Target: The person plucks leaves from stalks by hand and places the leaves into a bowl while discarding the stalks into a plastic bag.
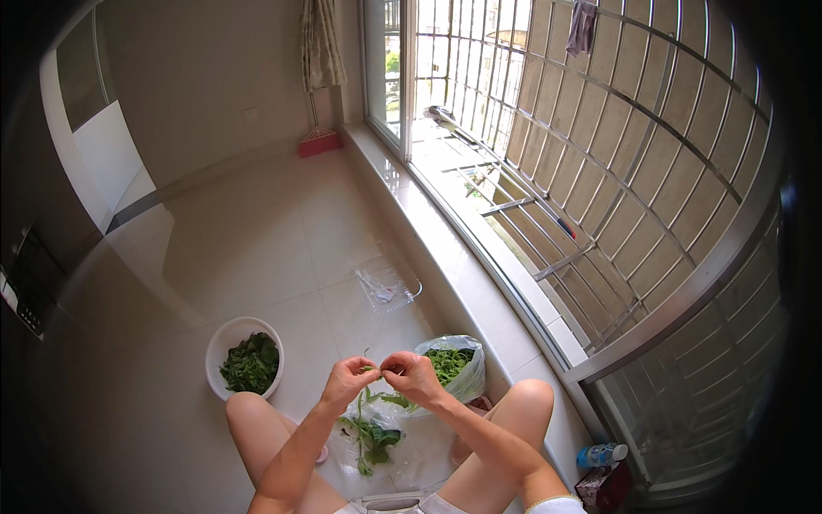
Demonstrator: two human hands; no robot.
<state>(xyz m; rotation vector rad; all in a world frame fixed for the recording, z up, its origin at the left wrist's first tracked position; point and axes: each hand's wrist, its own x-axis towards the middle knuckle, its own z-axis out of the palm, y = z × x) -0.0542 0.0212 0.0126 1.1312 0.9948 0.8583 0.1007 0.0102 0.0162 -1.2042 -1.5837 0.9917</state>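
My left hand (348, 382) and my right hand (413, 379) meet above the floor between my knees, fingertips pinched close together. A thin green stem (366, 396) of a leafy vegetable runs between them and hangs down. Below, several loose leafy greens (374, 440) lie on a thin transparent plastic sheet or bag (411, 445). Just beyond my right hand stands an open plastic bag (476, 370) full of greens (447, 361). To the left, a round white bowl (215, 353) holds a heap of darker leaves (250, 363). The exact grip of the fingertips is partly hidden.
A transparent plastic tray (387, 286) lies on the tiled floor ahead. Along the right runs a raised window ledge (479, 300), with a blue-labelled bottle (601, 455) and a dark red box (601, 487) near my right knee. A red broom (320, 143) leans in the far corner.
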